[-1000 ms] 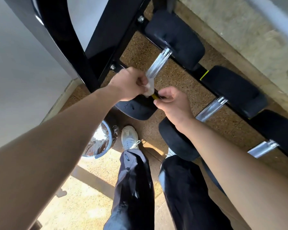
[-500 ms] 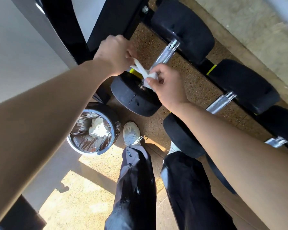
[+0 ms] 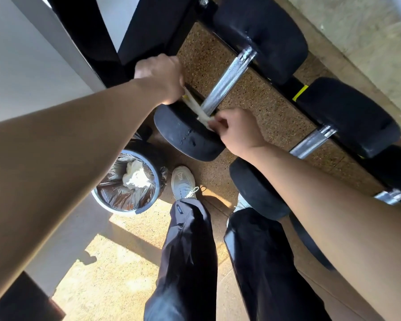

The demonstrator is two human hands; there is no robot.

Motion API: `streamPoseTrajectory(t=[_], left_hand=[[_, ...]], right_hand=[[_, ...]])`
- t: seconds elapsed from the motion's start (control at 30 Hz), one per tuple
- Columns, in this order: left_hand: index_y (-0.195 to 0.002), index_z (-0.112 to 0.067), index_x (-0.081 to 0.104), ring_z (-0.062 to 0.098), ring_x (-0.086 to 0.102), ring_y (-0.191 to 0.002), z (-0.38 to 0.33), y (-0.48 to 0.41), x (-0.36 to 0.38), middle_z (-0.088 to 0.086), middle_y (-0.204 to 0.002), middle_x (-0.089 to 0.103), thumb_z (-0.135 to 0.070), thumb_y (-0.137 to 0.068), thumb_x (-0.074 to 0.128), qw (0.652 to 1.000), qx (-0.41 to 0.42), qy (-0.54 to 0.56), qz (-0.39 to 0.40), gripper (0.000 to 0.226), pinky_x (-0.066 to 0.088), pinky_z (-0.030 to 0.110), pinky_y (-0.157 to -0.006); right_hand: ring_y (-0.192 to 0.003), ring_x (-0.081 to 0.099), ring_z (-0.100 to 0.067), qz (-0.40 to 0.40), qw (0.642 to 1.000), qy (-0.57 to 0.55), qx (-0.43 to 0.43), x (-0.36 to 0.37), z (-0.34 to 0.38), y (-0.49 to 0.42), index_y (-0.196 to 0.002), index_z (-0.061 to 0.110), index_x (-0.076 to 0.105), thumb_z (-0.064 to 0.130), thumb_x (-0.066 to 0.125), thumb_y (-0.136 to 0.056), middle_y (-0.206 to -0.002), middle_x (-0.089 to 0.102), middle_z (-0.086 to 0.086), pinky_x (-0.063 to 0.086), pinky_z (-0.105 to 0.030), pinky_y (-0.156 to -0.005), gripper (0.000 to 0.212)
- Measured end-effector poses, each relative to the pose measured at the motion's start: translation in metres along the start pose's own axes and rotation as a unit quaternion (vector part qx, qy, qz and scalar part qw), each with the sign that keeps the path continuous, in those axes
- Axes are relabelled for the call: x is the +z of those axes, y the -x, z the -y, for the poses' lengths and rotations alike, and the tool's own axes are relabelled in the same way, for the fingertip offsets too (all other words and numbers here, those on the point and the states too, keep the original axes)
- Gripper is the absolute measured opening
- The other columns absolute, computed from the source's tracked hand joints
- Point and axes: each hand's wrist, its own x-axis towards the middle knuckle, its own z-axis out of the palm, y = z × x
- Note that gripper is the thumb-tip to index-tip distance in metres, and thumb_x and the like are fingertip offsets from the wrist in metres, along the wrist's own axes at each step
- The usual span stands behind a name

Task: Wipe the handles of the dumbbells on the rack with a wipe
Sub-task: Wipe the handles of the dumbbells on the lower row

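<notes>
Head view. The left hand [image 3: 159, 77] and right hand [image 3: 235, 130] each pinch one end of a white wipe twisted into a strip [image 3: 196, 107], fingers closed on it. The strip is looped around the near end of the first dumbbell's knurled steel handle [image 3: 227, 82], beside its black rubber head [image 3: 185, 133]. By judgement, this handle is mid-clean; the next steel handle [image 3: 311, 141] and a third handle [image 3: 390, 196] on the black rack [image 3: 294, 86] appear untouched. A lined bin [image 3: 127, 181] holds crumpled white paper.

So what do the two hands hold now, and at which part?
Both hold one wipe, pulled tight at the near end of the dumbbell handle: left hand at its upper end, right hand at its lower end.
</notes>
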Motion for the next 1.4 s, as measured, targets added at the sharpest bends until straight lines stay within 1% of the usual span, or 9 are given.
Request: streamPoseTrajectory(t=[0.1, 0.23, 0.43, 0.57, 0.67, 0.8, 0.97, 1.17, 1.4], left_hand=[[-0.107, -0.028, 0.073, 0.036, 0.065, -0.103, 0.008, -0.006, -0.003, 0.008, -0.111, 0.067, -0.026, -0.091, 0.067, 1.000, -0.006, 0.014, 0.005, 0.017, 0.047, 0.035, -0.072], [-0.115, -0.027, 0.068, 0.031, 0.062, -0.107, -0.002, -0.010, -0.010, 0.001, -0.111, 0.066, -0.036, -0.093, 0.064, 0.981, 0.135, -0.031, 0.137, 0.024, 0.053, 0.044, -0.080], [-0.127, -0.019, 0.064, 0.040, 0.062, -0.112, -0.007, -0.028, -0.008, 0.013, -0.122, 0.064, -0.031, -0.099, 0.055, 1.000, 0.004, -0.019, -0.012, 0.031, 0.045, 0.040, -0.075], [-0.119, -0.030, 0.067, 0.031, 0.063, -0.108, -0.015, -0.030, -0.013, 0.000, -0.114, 0.068, -0.036, -0.097, 0.059, 0.993, 0.097, 0.064, 0.011, 0.024, 0.045, 0.037, -0.074], [-0.115, -0.033, 0.068, 0.028, 0.064, -0.108, -0.018, -0.033, -0.016, -0.004, -0.113, 0.070, -0.046, -0.094, 0.061, 0.992, 0.069, 0.102, -0.003, 0.026, 0.047, 0.038, -0.077], [-0.103, -0.029, 0.070, 0.026, 0.068, -0.097, -0.023, -0.036, -0.017, 0.000, -0.099, 0.071, -0.055, -0.094, 0.055, 0.974, -0.029, 0.221, -0.047, 0.031, 0.056, 0.042, -0.084], [-0.104, -0.023, 0.072, 0.031, 0.064, -0.099, -0.059, -0.022, -0.022, 0.005, -0.105, 0.067, -0.069, -0.087, 0.055, 0.979, -0.010, 0.163, -0.124, 0.052, 0.044, 0.036, -0.078], [-0.118, -0.020, 0.068, 0.025, 0.066, -0.103, -0.060, -0.040, -0.020, 0.000, -0.109, 0.070, -0.064, -0.086, 0.063, 0.955, -0.185, 0.223, -0.064, 0.055, 0.048, 0.038, -0.085], [-0.099, -0.025, 0.073, 0.014, 0.070, -0.086, -0.067, -0.035, -0.023, -0.007, -0.087, 0.074, -0.078, -0.049, 0.055, 0.938, -0.088, 0.333, -0.026, 0.075, 0.058, 0.039, -0.078]], right_hand=[[-0.068, 0.062, -0.023, 0.002, 0.999, 0.027, -0.021, 0.002, 0.005, -0.010, -0.084, 0.010, 0.073, 0.031, 0.065, -0.095, -0.078, 0.071, -0.005, 0.041, -0.030, -0.058, 0.025], [-0.074, 0.065, -0.030, 0.053, 0.993, 0.070, 0.083, -0.005, -0.033, 0.010, -0.087, 0.010, 0.072, 0.037, 0.063, -0.096, -0.080, 0.069, -0.012, 0.038, -0.030, -0.060, 0.030], [-0.064, 0.058, -0.023, -0.015, 0.998, 0.054, 0.001, -0.009, -0.003, -0.005, -0.075, 0.017, 0.060, 0.027, 0.060, -0.097, -0.072, 0.063, -0.002, 0.039, -0.032, -0.054, 0.025], [-0.064, 0.056, -0.021, -0.025, 0.988, 0.103, 0.113, -0.019, -0.027, -0.003, -0.088, 0.016, 0.064, 0.034, 0.049, -0.103, -0.073, 0.057, 0.001, 0.029, -0.023, -0.045, 0.028], [-0.069, 0.060, -0.022, -0.061, 0.977, 0.115, 0.167, -0.019, -0.018, -0.008, -0.097, 0.012, 0.065, 0.037, 0.039, -0.106, -0.080, 0.062, -0.003, 0.037, -0.026, -0.051, 0.036], [-0.071, 0.052, -0.018, -0.176, 0.955, 0.059, 0.234, -0.025, 0.001, -0.020, -0.100, 0.008, 0.066, 0.031, 0.038, -0.107, -0.081, 0.055, -0.002, 0.035, -0.027, -0.055, 0.037], [-0.099, 0.068, -0.038, -0.224, 0.881, -0.090, 0.407, -0.030, -0.020, -0.022, -0.111, 0.006, 0.067, 0.038, 0.042, -0.104, -0.109, 0.070, -0.018, 0.050, -0.037, -0.071, 0.042], [-0.093, 0.072, -0.027, -0.232, 0.866, -0.231, 0.379, -0.028, -0.002, -0.042, -0.104, 0.009, 0.073, 0.044, 0.052, -0.099, -0.100, 0.075, -0.010, 0.060, -0.043, -0.083, 0.040], [-0.096, 0.071, -0.022, -0.242, 0.787, -0.301, 0.481, -0.026, -0.016, -0.053, -0.115, 0.004, 0.066, 0.029, 0.060, -0.098, -0.107, 0.073, -0.008, 0.057, -0.029, -0.072, 0.030]])
